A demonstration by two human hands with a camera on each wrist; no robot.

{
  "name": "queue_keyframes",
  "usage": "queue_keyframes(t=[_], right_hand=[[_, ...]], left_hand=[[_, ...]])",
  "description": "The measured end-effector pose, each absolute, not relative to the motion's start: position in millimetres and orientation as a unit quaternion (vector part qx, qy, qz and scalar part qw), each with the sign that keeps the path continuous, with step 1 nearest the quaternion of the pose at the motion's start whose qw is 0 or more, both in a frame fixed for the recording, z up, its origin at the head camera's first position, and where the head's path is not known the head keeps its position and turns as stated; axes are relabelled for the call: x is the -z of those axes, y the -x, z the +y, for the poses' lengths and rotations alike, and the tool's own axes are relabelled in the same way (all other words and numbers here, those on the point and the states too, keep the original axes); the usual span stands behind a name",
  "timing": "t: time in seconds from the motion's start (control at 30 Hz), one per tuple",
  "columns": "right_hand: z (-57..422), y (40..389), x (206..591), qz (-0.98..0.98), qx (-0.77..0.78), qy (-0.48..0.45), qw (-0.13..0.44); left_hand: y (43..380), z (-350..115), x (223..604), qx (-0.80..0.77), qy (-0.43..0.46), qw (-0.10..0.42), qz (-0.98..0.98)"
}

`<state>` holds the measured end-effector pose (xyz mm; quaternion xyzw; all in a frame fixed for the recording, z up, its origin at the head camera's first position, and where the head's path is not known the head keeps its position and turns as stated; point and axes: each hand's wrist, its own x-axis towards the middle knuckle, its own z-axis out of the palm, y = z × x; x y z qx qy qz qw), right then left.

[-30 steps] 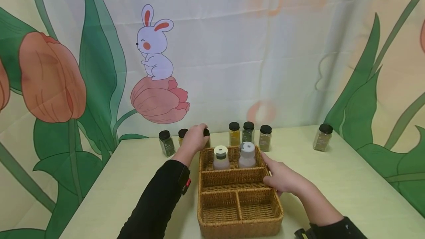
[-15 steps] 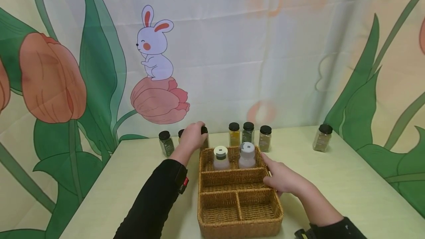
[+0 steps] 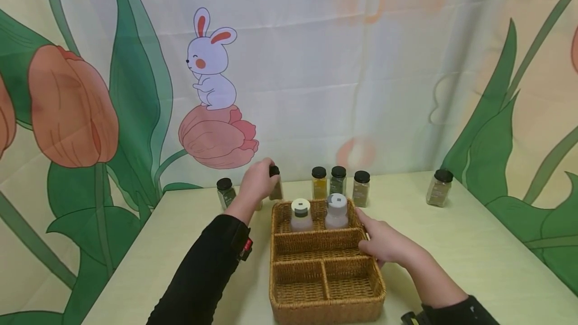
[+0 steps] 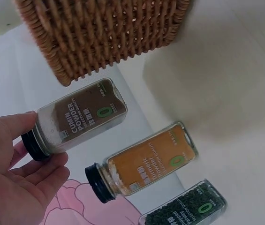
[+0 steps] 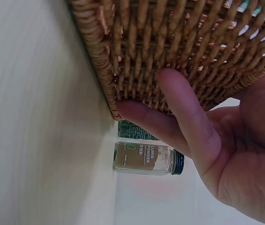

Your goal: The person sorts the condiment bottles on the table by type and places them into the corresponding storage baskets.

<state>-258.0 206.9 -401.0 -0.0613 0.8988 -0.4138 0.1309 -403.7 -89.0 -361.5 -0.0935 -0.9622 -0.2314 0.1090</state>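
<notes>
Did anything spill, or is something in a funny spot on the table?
I see no spill. One spice jar stands all by itself on the right of the table, away from the other jars, so it looks a bit left out.

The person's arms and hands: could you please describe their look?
The left hand and right hand are bare. Both sleeves are black, the left with a red-and-black piece at its end, the right with a black-and-yellow one.
</notes>
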Motion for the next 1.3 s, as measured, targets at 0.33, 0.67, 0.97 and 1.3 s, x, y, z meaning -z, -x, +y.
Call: queue_keyframes(t=[0.33,0.67,0.97,1.3], right_hand=[[207.4,257.5,401.6,0.900,0.412,0.066,0.129],[207.7,257.9,401.0,0.901,0.408,0.066,0.130],[207.5,258.9,402.6,0.904,0.404,0.067,0.125],[207.7,259.1,401.8,0.902,0.406,0.066,0.128]], left_hand=[[397.9,-93.5,344.8,0.231,0.098,0.120,-0.961],[390.9,-91.9,330.7,0.227,0.123,0.134,-0.957],[387.0,-90.0,325.5,0.232,0.131,0.140,-0.954],[380.9,-92.4,320.1,0.240,0.128,0.139,-0.952]])
